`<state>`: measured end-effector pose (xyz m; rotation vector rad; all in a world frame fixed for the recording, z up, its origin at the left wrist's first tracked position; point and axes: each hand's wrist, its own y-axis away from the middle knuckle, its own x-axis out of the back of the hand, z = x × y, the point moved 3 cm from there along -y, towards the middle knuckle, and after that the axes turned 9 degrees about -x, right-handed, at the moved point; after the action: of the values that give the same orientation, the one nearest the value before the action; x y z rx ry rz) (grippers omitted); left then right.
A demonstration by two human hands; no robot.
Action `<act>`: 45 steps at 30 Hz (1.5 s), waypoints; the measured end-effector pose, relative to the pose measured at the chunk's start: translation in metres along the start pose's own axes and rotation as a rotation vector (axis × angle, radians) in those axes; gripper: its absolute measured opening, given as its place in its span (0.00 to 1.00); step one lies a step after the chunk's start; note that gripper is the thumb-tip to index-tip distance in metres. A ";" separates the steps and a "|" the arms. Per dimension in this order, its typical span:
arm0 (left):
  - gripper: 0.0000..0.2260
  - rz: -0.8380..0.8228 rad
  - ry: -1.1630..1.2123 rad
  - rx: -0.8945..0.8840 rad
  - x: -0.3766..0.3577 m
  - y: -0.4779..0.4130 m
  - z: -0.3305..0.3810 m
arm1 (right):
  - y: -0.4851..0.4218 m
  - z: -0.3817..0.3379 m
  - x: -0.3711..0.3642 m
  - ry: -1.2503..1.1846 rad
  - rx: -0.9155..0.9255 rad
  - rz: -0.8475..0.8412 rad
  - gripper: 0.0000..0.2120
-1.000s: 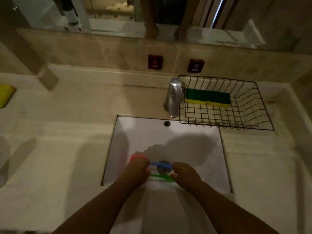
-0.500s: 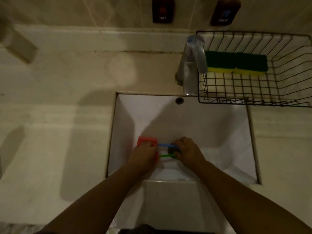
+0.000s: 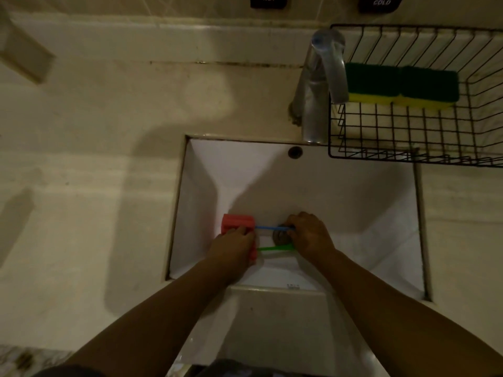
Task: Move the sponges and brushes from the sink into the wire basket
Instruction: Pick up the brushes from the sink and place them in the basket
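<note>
Both my hands are down in the white sink (image 3: 353,202). My left hand (image 3: 234,248) rests on a red sponge (image 3: 236,224) at the sink's left side, fingers curled over it. My right hand (image 3: 310,236) is closed over the ends of a blue brush handle (image 3: 269,228) and a green brush handle (image 3: 273,248), which lie across the drain (image 3: 280,236) between my hands. The black wire basket (image 3: 408,156) stands on the counter at the back right. Two green-and-yellow sponges (image 3: 402,87) lie in it side by side.
A chrome faucet (image 3: 318,85) stands behind the sink, just left of the basket. Dark HOT and COLD plates (image 3: 268,1) are on the wall above. Beige counter (image 3: 95,186) stretches to the left of the sink.
The view has dropped and closed in on the sink. My left hand has shifted on the red sponge, showing more of it, and my right hand has closed over the brush handles.
</note>
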<state>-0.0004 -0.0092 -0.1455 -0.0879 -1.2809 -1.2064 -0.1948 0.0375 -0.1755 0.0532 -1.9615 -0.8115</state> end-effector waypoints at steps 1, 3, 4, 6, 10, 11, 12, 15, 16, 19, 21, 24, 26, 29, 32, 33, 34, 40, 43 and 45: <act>0.20 -0.003 -0.002 -0.001 0.000 0.000 0.000 | 0.000 0.000 -0.001 -0.012 0.001 -0.003 0.09; 0.21 -0.007 -0.004 -0.008 0.000 -0.001 0.001 | 0.000 0.000 -0.001 -0.024 0.003 -0.004 0.09; 0.22 -0.005 -0.002 -0.012 0.000 0.000 0.001 | 0.001 0.000 -0.001 -0.027 0.005 -0.001 0.09; 0.24 0.008 -0.007 -0.015 0.002 0.002 0.002 | 0.003 0.000 0.000 -0.039 0.007 0.018 0.09; 0.29 0.032 -0.018 -0.033 0.011 0.007 0.005 | 0.015 -0.001 0.010 -0.058 0.025 0.050 0.06; 0.30 0.034 -0.012 -0.042 0.014 0.008 0.007 | 0.019 0.001 0.014 -0.065 0.024 0.056 0.05; 0.30 0.038 -0.002 -0.056 0.019 0.008 0.009 | 0.023 0.003 0.018 -0.068 0.019 0.059 0.05; 0.27 0.079 0.046 -0.113 0.035 0.009 0.020 | 0.033 0.010 0.036 -0.047 0.005 0.079 0.07; 0.27 0.099 0.057 -0.135 0.041 0.009 0.024 | 0.036 0.013 0.043 -0.048 0.005 0.099 0.07; 0.25 0.158 0.064 -0.186 0.061 0.012 0.041 | 0.049 0.022 0.071 -0.073 0.014 0.181 0.07; 0.23 0.203 0.053 -0.227 0.073 0.013 0.054 | 0.061 0.028 0.090 -0.074 0.023 0.241 0.07; 0.21 0.265 0.045 -0.298 0.091 0.015 0.076 | 0.078 0.037 0.117 -0.065 0.032 0.298 0.07; 0.19 0.290 0.052 -0.347 0.102 0.015 0.091 | 0.088 0.044 0.133 -0.078 0.035 0.334 0.06; 0.20 0.309 0.074 -0.385 0.118 0.015 0.112 | 0.103 0.056 0.153 -0.101 0.029 0.395 0.03; 0.20 0.347 0.061 -0.438 0.134 0.016 0.133 | 0.111 0.070 0.172 -0.111 0.035 0.449 0.03; 0.20 0.352 0.041 -0.457 0.139 0.016 0.139 | 0.113 0.074 0.178 -0.127 0.028 0.457 0.04; 0.20 0.359 0.023 -0.474 0.144 0.016 0.145 | 0.114 0.078 0.183 -0.145 0.019 0.462 0.04; 0.22 0.416 -0.027 -0.512 0.171 0.016 0.170 | 0.114 0.095 0.211 -0.225 0.009 0.515 0.07; 0.21 0.424 0.027 -0.503 0.177 0.014 0.175 | 0.116 0.102 0.221 -0.273 0.030 0.543 0.08; 0.21 0.421 0.064 -0.519 0.178 0.013 0.178 | 0.113 0.107 0.225 -0.250 0.033 0.528 0.06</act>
<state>-0.1443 -0.0016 0.0611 -0.6588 -0.8119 -1.1310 -0.3655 0.0997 0.0288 -0.5485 -2.0823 -0.4504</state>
